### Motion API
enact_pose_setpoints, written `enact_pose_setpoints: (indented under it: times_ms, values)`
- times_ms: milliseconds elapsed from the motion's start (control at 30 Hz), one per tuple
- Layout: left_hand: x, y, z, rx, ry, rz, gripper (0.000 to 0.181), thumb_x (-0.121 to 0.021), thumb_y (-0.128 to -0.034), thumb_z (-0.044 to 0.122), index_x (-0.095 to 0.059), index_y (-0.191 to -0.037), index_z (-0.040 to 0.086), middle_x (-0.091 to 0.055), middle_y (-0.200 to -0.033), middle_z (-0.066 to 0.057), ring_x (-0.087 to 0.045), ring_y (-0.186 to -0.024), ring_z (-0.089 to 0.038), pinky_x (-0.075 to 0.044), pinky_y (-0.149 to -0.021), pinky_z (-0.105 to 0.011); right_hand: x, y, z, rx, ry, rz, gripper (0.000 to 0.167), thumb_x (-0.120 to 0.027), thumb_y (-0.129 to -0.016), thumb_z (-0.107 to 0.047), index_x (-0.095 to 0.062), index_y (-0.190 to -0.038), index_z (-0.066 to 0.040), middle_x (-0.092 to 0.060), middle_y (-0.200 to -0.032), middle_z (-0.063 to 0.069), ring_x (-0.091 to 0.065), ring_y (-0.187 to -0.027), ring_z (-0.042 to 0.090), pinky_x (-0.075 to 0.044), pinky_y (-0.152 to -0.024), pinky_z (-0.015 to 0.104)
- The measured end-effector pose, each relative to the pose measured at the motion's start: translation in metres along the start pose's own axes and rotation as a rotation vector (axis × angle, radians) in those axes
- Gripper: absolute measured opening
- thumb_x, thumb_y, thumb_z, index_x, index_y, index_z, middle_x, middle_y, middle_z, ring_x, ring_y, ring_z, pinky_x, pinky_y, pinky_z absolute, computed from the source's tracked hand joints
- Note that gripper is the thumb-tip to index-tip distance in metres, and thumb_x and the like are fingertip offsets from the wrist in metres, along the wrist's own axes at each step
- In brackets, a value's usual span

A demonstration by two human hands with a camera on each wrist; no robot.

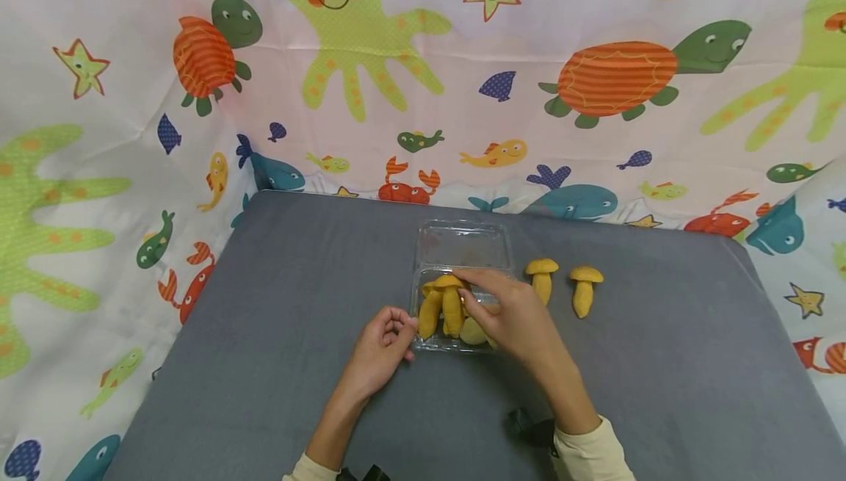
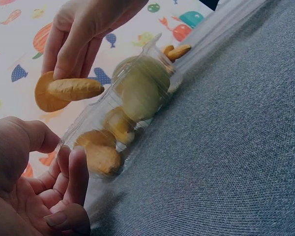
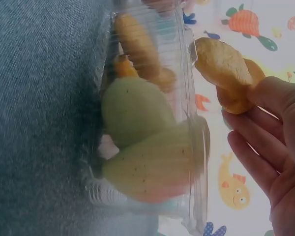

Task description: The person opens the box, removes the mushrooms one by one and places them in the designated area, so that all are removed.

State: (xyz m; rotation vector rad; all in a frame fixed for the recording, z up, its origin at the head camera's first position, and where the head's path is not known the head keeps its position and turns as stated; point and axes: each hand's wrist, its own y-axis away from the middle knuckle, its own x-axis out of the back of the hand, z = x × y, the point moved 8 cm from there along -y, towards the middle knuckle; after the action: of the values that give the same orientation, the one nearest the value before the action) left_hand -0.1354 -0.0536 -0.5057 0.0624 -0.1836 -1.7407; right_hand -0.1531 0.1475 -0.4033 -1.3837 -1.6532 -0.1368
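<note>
Thumb and fingers of my right hand (image 1: 522,319) pinch a yellow mushroom (image 2: 76,88) by its cap, stem hanging down, above the clear plastic box (image 1: 456,349). At the box's left edge, my left hand (image 1: 383,349) pinches the rim between thumb and fingers, the other fingers curled. Inside the box, another yellow mushroom (image 1: 429,312) lies on the left side. Two green, mango-shaped fruits (image 3: 137,108) fill the other side, one with a reddish tint. A small orange-yellow piece (image 3: 124,66) shows between them and the mushroom. The right hand partly covers the box in the head view.
The box's hinged lid (image 1: 463,244) lies folded back behind it. Two more yellow mushrooms, one nearer the box (image 1: 542,279) and one farther right (image 1: 584,290), lie on the grey cloth-covered table (image 1: 297,268). A sea-animal curtain (image 1: 449,121) hangs around the table.
</note>
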Motion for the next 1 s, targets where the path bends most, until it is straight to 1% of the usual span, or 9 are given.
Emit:
enact_pose_setpoints:
  times_ms: [100,233,300,533,733,833,900,1000]
  values:
    - [0.000,0.000,0.000,-0.004,-0.001,0.002,0.013,-0.069,-0.1042,0.014,-0.062,-0.105,0.003,-0.065,-0.088,-0.010,-0.065,-0.063,-0.019,-0.055,-0.062,-0.028,0.004,0.001,0.002,0.001,0.002,0.017,0.036,-0.078,-0.098,-0.012,-0.073,-0.134,-0.013,-0.075,-0.127,0.002,-0.074,-0.113,0.020,-0.064,-0.077,0.036]
    - [0.001,-0.001,-0.001,-0.005,-0.004,-0.001,0.013,-0.069,-0.1041,0.014,-0.062,-0.105,0.003,-0.065,-0.088,-0.010,-0.066,-0.063,-0.020,-0.055,-0.062,-0.028,0.010,0.002,0.003,0.014,0.036,0.055,0.037,-0.079,-0.097,-0.012,-0.074,-0.134,-0.014,-0.076,-0.126,0.001,-0.074,-0.113,0.019,-0.063,-0.088,0.039]
    - [0.000,-0.001,-0.001,-0.003,-0.004,-0.003,0.013,-0.069,-0.1041,0.015,-0.062,-0.105,0.004,-0.065,-0.088,-0.009,-0.066,-0.064,-0.020,-0.055,-0.062,-0.028,0.012,0.003,0.003,0.017,0.040,0.073,0.038,-0.079,-0.096,-0.011,-0.074,-0.134,-0.014,-0.076,-0.126,0.001,-0.074,-0.113,0.019,-0.062,-0.091,0.040]
    - [0.000,0.001,-0.001,0.002,-0.018,0.003,0.015,-0.069,-0.1047,0.018,-0.063,-0.106,0.005,-0.065,-0.088,-0.009,-0.067,-0.065,-0.022,-0.055,-0.063,-0.030,0.019,0.006,0.007,-0.006,0.017,0.095,0.039,-0.078,-0.098,-0.010,-0.072,-0.136,-0.014,-0.075,-0.129,0.001,-0.073,-0.114,0.019,-0.061,-0.093,0.038]
    - [0.001,0.001,0.000,0.001,-0.025,0.016,0.016,-0.069,-0.1044,0.018,-0.062,-0.106,0.004,-0.065,-0.088,-0.008,-0.067,-0.064,-0.022,-0.055,-0.062,-0.028,0.031,0.007,0.012,-0.010,0.040,0.138,0.040,-0.078,-0.097,-0.007,-0.072,-0.136,-0.012,-0.075,-0.127,0.002,-0.074,-0.113,0.021,-0.060,-0.093,0.039]
    - [0.001,0.001,0.001,-0.004,-0.024,0.020,0.016,-0.069,-0.1041,0.018,-0.063,-0.106,0.004,-0.065,-0.087,-0.008,-0.066,-0.063,-0.020,-0.054,-0.061,-0.026,0.037,0.009,0.016,-0.020,0.054,0.163,0.042,-0.078,-0.096,-0.005,-0.072,-0.136,-0.013,-0.076,-0.127,0.002,-0.074,-0.113,0.022,-0.060,-0.093,0.039]
    - [0.000,0.001,0.001,-0.004,-0.034,0.020,0.016,-0.069,-0.1042,0.019,-0.063,-0.106,0.004,-0.065,-0.087,-0.008,-0.067,-0.063,-0.020,-0.053,-0.061,-0.025,0.042,0.010,0.019,-0.029,0.060,0.183,0.043,-0.079,-0.095,-0.004,-0.072,-0.136,-0.014,-0.076,-0.126,0.003,-0.074,-0.113,0.022,-0.059,-0.095,0.035]
    - [0.000,0.000,0.002,-0.008,-0.045,0.017,0.017,-0.069,-0.1044,0.020,-0.062,-0.107,0.004,-0.065,-0.088,-0.008,-0.067,-0.064,-0.020,-0.054,-0.061,-0.026,0.050,0.011,0.025,-0.047,0.055,0.207,0.043,-0.079,-0.095,-0.003,-0.072,-0.136,-0.014,-0.076,-0.126,0.004,-0.074,-0.113,0.022,-0.054,-0.099,0.022]
